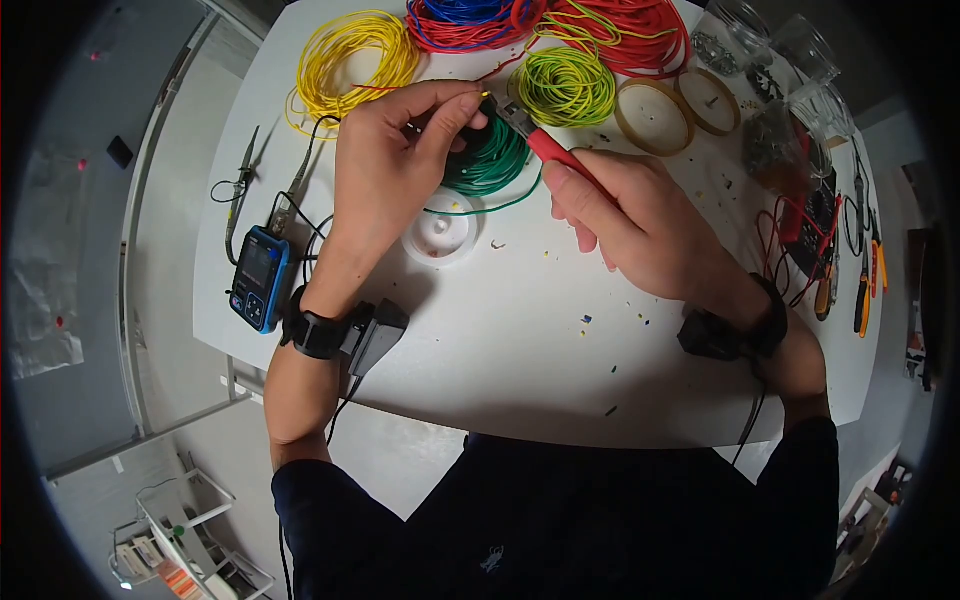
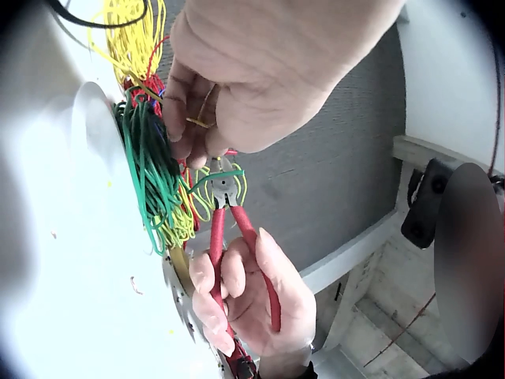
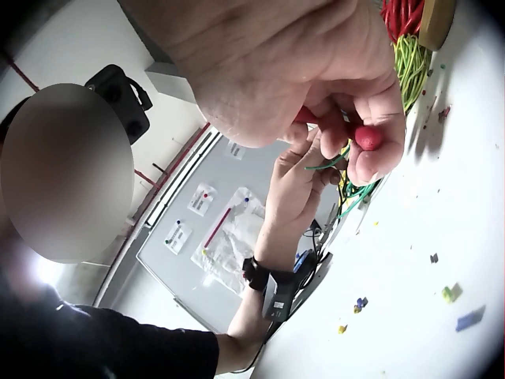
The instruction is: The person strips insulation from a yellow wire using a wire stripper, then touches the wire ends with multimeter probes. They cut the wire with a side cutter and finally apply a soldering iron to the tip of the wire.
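My left hand [image 1: 385,150] pinches a thin yellow wire [image 2: 197,122] between thumb and fingertips, and its short yellow end [image 1: 486,95] shows past the thumb. In my right hand [image 1: 645,225] I grip red-handled wire cutters [image 1: 560,155], their metal head right at that yellow end. The left wrist view shows the cutters' two handles spread, with fingers [image 2: 207,272] round them. A coil of green wire [image 1: 490,165] lies below both hands, and one loose green strand [image 2: 215,178] overlaps the cutter head in the left wrist view.
Coils of yellow wire [image 1: 345,60], yellow-green wire [image 1: 568,88] and red wire [image 1: 650,35] lie at the back. A white spool [image 1: 440,235] and a blue handheld meter [image 1: 262,275] are at left. Clear jars [image 1: 805,50] and tools [image 1: 862,290] stand right; wire scraps [image 1: 586,319] dot the table.
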### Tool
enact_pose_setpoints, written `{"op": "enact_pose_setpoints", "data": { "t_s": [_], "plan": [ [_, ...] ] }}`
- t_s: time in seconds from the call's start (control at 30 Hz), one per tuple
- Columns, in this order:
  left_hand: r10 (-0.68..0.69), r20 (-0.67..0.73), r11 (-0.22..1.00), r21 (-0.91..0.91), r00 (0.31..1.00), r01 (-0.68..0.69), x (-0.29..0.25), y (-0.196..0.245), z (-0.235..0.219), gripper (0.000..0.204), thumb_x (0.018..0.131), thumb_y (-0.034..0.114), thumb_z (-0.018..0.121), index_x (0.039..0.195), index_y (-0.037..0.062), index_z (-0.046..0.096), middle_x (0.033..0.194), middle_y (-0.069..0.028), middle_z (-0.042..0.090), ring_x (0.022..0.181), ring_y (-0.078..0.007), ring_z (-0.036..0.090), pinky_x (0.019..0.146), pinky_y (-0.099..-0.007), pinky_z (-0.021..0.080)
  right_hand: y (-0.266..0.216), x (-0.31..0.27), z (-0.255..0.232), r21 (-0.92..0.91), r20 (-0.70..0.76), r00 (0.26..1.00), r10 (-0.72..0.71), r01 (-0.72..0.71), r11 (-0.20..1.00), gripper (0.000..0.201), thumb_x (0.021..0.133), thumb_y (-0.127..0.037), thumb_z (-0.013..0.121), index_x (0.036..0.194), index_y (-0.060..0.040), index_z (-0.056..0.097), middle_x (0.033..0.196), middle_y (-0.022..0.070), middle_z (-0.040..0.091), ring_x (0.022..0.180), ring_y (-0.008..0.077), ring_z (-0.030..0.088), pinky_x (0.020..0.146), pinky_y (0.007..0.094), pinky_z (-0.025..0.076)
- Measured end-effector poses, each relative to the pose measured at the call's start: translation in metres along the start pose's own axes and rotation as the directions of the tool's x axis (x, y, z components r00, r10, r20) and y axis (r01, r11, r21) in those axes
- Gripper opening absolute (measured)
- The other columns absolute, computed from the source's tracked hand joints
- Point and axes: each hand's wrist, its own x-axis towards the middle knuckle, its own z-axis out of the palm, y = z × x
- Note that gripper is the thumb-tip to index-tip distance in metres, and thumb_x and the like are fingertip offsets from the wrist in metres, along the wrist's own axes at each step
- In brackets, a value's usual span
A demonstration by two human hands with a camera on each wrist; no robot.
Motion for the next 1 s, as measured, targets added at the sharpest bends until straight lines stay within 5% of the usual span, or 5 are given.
{"op": "enact_pose_setpoints", "data": {
  "t_s": [0.37, 0.43, 0.53, 0.77, 1.0],
  "plan": [
    [-0.017, 0.000, 1.000, -0.005, 1.000, 0.017, -0.001, 0.002, 0.001, 0.025, 0.101, 0.019, 0.069, 0.118, 0.0007, 0.075, 0.093, -0.0028, 0.077, 0.076, -0.0061, 0.065, 0.069, -0.0207, 0.053, 0.008, 0.003, 0.008, -0.111, -0.107, 0.978, -0.178, 0.166, 0.980, 0.029, 0.108, -0.022, 0.053, 0.094, 0.0033, 0.059, 0.067, 0.0097, 0.056, 0.057, 0.0204, 0.052, 0.057, 0.0372, 0.042],
    [-0.054, -0.003, 0.999, -0.001, 0.999, 0.054, 0.000, 0.002, 0.001, 0.025, 0.101, 0.019, 0.068, 0.118, 0.0008, 0.075, 0.093, -0.0029, 0.077, 0.076, -0.0061, 0.065, 0.068, -0.0210, 0.053, 0.009, 0.005, 0.010, -0.155, -0.148, 0.968, -0.204, 0.181, 0.971, 0.032, 0.104, -0.022, 0.055, 0.086, 0.0046, 0.059, 0.069, 0.0219, 0.062, 0.068, 0.0402, 0.063, 0.064, 0.0481, 0.045],
    [-0.053, 0.004, 0.999, -0.013, 0.999, 0.053, 0.000, 0.001, 0.001, 0.026, 0.101, 0.019, 0.069, 0.118, 0.0008, 0.074, 0.093, -0.0034, 0.077, 0.076, -0.0063, 0.065, 0.068, -0.0212, 0.053, 0.013, 0.004, 0.010, -0.136, -0.122, 0.972, -0.202, 0.185, 0.973, 0.027, 0.107, -0.020, 0.054, 0.098, 0.0057, 0.059, 0.072, 0.0161, 0.059, 0.063, 0.0305, 0.056, 0.062, 0.0413, 0.043],
    [-0.019, -0.002, 1.000, -0.015, 1.000, 0.019, 0.000, -0.002, 0.002, 0.026, 0.101, 0.019, 0.069, 0.119, 0.0009, 0.074, 0.093, -0.0035, 0.077, 0.076, -0.0063, 0.065, 0.067, -0.0211, 0.053, 0.014, 0.003, 0.011, -0.179, -0.121, 0.976, -0.181, 0.158, 0.971, 0.027, 0.107, -0.020, 0.054, 0.101, 0.0059, 0.060, 0.074, 0.0173, 0.060, 0.064, 0.0325, 0.056, 0.063, 0.0417, 0.043],
    [-0.035, -0.021, 0.999, -0.037, 0.999, 0.034, 0.001, 0.003, 0.002, 0.019, 0.100, 0.011, 0.069, 0.112, -0.0029, 0.076, 0.090, -0.0051, 0.076, 0.077, -0.0080, 0.067, 0.070, -0.0228, 0.055, 0.006, 0.002, 0.007, -0.105, -0.085, 0.992, -0.091, 0.082, 0.991, 0.028, 0.108, -0.022, 0.053, 0.107, 0.0052, 0.061, 0.074, 0.0101, 0.060, 0.065, 0.0195, 0.060, 0.060, 0.0371, 0.045]
  ]
}}
